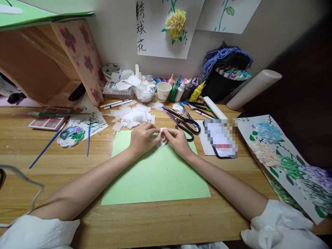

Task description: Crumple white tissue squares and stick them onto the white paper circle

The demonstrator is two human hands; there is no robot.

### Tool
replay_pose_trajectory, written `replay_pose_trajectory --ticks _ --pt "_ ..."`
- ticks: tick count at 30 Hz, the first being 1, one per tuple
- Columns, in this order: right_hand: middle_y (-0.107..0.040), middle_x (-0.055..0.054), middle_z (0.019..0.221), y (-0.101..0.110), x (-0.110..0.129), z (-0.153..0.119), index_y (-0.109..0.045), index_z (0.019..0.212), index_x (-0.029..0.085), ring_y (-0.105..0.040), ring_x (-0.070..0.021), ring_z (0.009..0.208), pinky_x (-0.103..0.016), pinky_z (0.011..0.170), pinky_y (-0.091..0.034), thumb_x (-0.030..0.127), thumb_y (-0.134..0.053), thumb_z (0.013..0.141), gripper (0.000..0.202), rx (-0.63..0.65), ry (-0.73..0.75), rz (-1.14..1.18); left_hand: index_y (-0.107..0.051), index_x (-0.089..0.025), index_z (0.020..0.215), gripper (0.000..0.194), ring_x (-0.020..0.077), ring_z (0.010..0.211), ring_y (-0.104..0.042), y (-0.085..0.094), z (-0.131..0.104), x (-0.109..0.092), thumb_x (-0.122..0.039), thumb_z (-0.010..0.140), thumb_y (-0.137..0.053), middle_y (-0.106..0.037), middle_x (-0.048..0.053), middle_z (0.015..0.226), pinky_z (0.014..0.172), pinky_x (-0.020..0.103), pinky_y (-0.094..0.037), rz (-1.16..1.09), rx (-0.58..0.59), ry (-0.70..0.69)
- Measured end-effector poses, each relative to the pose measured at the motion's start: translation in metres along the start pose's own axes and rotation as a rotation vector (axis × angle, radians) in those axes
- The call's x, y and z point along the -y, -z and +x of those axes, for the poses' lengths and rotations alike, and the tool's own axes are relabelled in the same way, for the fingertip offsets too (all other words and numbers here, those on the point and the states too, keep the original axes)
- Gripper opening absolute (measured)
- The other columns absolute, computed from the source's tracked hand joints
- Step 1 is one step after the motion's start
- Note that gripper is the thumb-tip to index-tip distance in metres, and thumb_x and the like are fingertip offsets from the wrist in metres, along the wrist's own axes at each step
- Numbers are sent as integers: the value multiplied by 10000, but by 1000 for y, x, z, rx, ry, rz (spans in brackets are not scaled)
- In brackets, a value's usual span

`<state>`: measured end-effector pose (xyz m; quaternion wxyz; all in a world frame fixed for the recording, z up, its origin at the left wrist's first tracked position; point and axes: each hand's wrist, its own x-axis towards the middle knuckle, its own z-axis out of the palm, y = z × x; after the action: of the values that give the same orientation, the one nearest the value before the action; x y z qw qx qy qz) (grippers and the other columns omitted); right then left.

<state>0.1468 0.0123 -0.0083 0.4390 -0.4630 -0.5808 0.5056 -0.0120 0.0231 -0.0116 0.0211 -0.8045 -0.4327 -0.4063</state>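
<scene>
Pinching a small white paper piece (161,143) between them, your left hand (143,139) and right hand (179,141) meet fingertip to fingertip, thumbs and forefingers of both closed on it; its lower part shows below your fingers. You have it over the upper part of a green sheet (158,178), which lies on the wooden table (155,221) between your forearms. Just beyond your left hand, loose white paper scraps (136,116) lie in a heap, and behind them stands a clear bowl (144,95) filled with more white pieces, beside a paper cup (164,92). Black-handled scissors (187,121) lie near your right hand, with a phone (221,140) farther to the right, its screen blurred out. A paint-smeared palette (70,136) and a blue paintbrush (89,138) lie well to your left. At the far right, a flower picture (287,166) with ruffled blooms lies near your right sleeve (282,224).
</scene>
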Motion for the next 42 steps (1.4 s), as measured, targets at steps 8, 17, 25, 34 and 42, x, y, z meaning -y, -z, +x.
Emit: replay_pose_trajectory --ticks 8,17,25,34,42 --pt "-593 -19 658 0 -3 0 -655 781 144 -519 -113 569 -245 558 -437 408 -561 779 280 0 23 -35 -697 -196 704 173 116 632 -536 2 1 -2 -280 788 -571 -651 18 686 543 238 -373 47 24 -4" --pt "-630 -37 712 -1 -4 2 -659 774 142 -541 -119 602 -243 556 -452 391 -597 744 258 -4 11 -8 -680 -200 666 204 114 625 -521 1 1 -1 -289 798 -553 -641 10 677 531 244 -352 66 30 -13" --pt "-639 -41 752 -1 -5 2 -644 786 146 -553 -116 620 -243 580 -460 365 -590 753 228 -15 29 -24 -679 -199 684 188 109 635 -526 2 1 -2 -289 796 -558 -638 3 681 544 237 -363 36 13 -1" --pt "-628 -32 734 -1 -2 1 -624 770 146 -537 -109 600 -240 571 -453 392 -581 763 250 -12 44 -31 -667 -191 714 166 121 678 -548 1 1 -3 -290 792 -560 -636 15 716 580 234 -390 -19 -2 51" --pt "-621 -32 694 -1 -4 1 -627 744 143 -542 -117 591 -248 574 -449 355 -587 759 217 -55 41 -69 -674 -207 785 142 119 694 -545 4 0 -4 -306 799 -572 -641 10 745 596 239 -382 -4 1 -12"
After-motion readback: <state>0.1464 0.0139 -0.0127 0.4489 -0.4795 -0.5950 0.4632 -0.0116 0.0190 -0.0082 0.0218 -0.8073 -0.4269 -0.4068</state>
